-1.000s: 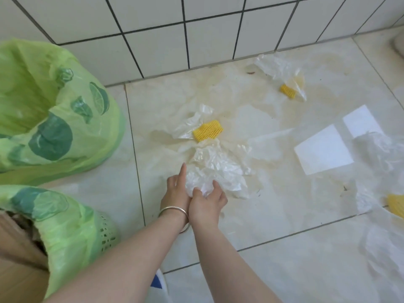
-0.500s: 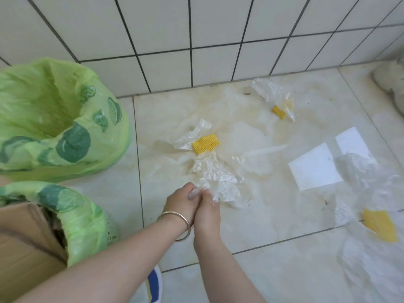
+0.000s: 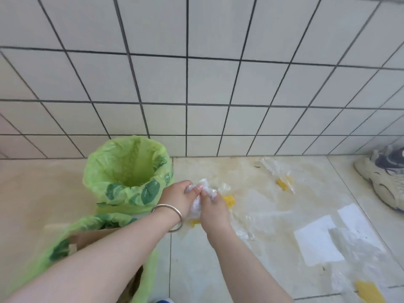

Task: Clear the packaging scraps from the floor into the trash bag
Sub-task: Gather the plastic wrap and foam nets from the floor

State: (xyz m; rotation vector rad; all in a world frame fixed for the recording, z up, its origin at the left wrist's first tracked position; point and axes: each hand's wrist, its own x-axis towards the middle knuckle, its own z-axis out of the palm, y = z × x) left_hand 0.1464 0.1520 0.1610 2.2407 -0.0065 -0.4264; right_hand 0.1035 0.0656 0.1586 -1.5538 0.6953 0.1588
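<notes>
The floor [image 3: 251,270] is pale glossy tile with brownish stains, meeting a white tiled wall at the far side. At far left stands a bin lined with a green trash bag [image 3: 129,171], and a second green-lined bin [image 3: 87,232] sits nearer. Clear plastic scraps [image 3: 276,169] with yellow foam netting [image 3: 282,184] lie far right of centre; two white paper sheets [image 3: 317,241] lie right, a shoe [image 3: 384,178] at far right, more yellow netting [image 3: 369,291] near right

Bright, even daylight fills the scene with soft, faint shadows. The white square-tiled wall [image 3: 196,84] bows with wide-angle distortion. The near forearms and the lower left corner are motion-blurred; glare is mild.
</notes>
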